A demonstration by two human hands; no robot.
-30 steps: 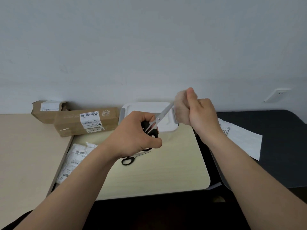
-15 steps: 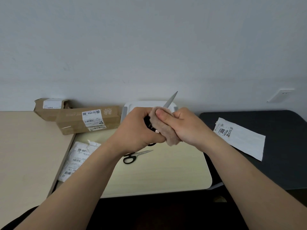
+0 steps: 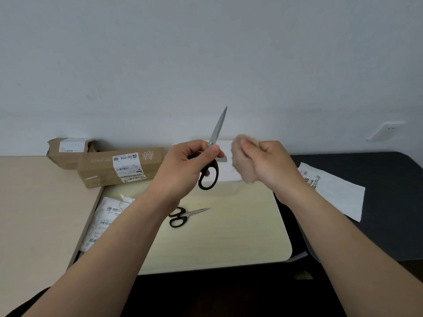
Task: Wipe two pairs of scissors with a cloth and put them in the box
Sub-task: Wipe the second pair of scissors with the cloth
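Above table [image 3: 229, 243] | left hand [image 3: 183, 165] grips scissors [image 3: 217, 129] | right hand [image 3: 270, 165] grips cloth [image 3: 242, 165] | packet [image 3: 105, 220] "170"

A: Where does your one view sit?
B: On your head, wide-angle, facing forward and tilted down along your forearms to the pale table [image 3: 229, 243].
A: How close?
B: Near. Your left hand [image 3: 183, 165] and right hand [image 3: 270, 165] sit mid-frame, and the wall [image 3: 206, 53] behind the table fills the upper half.

L hand [image 3: 183, 167] pinches scissors [image 3: 218, 128]; R hand [image 3: 269, 164] grips cloth [image 3: 241, 167]; both raised, apart.
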